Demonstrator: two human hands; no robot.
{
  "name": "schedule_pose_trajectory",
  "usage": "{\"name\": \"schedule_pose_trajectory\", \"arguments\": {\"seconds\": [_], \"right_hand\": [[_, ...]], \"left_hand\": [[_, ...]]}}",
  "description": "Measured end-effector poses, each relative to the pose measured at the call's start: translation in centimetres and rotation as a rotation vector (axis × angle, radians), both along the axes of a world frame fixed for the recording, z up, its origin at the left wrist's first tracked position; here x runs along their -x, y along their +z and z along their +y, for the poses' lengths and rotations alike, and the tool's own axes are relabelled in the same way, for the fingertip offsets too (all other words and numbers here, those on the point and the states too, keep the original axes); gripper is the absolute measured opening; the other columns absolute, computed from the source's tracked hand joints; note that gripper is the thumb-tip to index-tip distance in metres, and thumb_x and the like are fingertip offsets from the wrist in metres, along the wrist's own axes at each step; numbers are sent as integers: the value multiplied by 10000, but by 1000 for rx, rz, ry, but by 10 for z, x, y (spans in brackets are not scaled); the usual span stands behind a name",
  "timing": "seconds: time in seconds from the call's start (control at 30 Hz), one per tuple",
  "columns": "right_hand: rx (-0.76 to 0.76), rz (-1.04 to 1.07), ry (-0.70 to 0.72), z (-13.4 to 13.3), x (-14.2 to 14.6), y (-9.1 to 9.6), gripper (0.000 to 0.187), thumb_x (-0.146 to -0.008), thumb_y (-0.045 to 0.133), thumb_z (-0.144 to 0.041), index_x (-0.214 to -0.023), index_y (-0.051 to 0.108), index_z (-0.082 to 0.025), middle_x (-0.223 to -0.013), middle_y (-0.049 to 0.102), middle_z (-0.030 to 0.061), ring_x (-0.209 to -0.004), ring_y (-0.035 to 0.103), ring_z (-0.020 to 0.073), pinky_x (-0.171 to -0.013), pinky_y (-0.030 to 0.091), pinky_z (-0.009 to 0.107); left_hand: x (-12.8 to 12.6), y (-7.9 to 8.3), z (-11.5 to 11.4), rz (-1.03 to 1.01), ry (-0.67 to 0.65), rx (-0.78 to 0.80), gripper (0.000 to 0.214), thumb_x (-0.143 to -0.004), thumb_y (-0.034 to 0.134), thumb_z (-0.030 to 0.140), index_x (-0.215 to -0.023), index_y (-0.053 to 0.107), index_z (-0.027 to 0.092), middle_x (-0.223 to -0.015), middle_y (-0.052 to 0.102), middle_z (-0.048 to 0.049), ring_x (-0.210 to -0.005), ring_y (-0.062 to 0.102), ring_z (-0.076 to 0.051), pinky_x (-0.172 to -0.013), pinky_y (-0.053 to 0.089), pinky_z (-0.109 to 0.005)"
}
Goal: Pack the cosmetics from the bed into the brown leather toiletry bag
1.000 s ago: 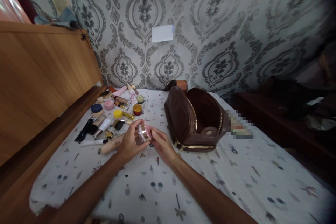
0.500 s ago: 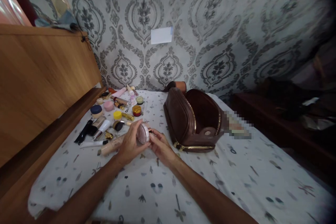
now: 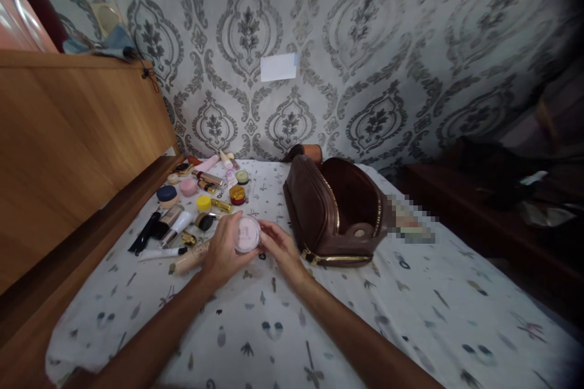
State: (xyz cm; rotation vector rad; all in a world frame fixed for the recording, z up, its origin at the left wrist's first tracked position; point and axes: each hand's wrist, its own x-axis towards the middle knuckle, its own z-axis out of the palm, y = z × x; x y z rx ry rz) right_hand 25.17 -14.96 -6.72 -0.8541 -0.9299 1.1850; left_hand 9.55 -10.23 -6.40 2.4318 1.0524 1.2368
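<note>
A small round pink jar [image 3: 247, 234] with a pale lid is held between both hands, just above the printed white sheet [image 3: 347, 310]. My left hand [image 3: 222, 251] wraps its fingers round the jar's left side. My right hand [image 3: 281, 247] pinches the jar's right edge with its fingertips. The lid now faces the camera. An open brown leather pouch [image 3: 335, 213] with a gold zip lies just right of my hands.
Several cosmetics lie left of my hands: a beige tube [image 3: 189, 258], a white tube [image 3: 159, 251], a yellow-lidded jar [image 3: 204, 202], a red and gold jar [image 3: 237, 194], a blue-lidded jar [image 3: 166, 193]. A wooden headboard [image 3: 68, 146] rises at left. Patterned wallpaper is behind.
The jar has been turned in my hands, from edge-on to lid facing up. Both hands stayed in about the same place.
</note>
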Motion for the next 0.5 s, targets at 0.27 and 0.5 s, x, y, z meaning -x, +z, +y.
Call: {"name": "schedule_pose_trajectory", "arguments": {"seconds": [0.27, 0.5], "right_hand": [[-6, -168, -74, 1, -7, 3, 435, -724, 763, -402, -1091, 622, -216, -742, 602, -25, -650, 561, 139, -602, 463, 273], [-53, -175, -131, -13, -9, 22, 432, -745, 747, -390, -1119, 616, -216, -774, 601, -18, -671, 564, 134, -612, 487, 273]], "left_hand": [[-1, 3, -4, 71, -29, 13, 782, -761, 722, 324, -1439, 352, 203, -1273, 552, -136, -1200, 546, -309, -1002, 473, -460], [-3, -7, -5, -108, -57, 121, 860, -750, 736, 384, -1461, 286, 204, -1396, 487, -176, -1268, 526, -346, -1025, 463, -515]]}}
